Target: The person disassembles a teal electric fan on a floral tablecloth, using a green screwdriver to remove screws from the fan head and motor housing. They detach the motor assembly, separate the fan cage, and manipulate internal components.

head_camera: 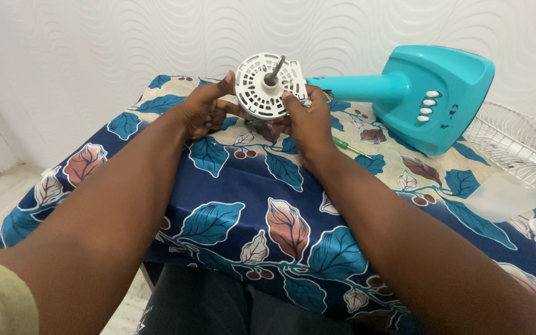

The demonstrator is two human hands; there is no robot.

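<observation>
Head view: the white motor housing [269, 87] hides most of the fingertips, and the wire fan guard [516, 149] is cut off at the right edge. Left hand [203, 110] and right hand [305, 121] each keep a closed grip on the housing's opposite sides, shaft pointing up, above the leaf-patterned surface [249, 198]. A green-handled screwdriver [348, 146] lies just beside the right wrist, near the teal fan base [429, 99].

No packages, no labels — no signs, no screens
</observation>
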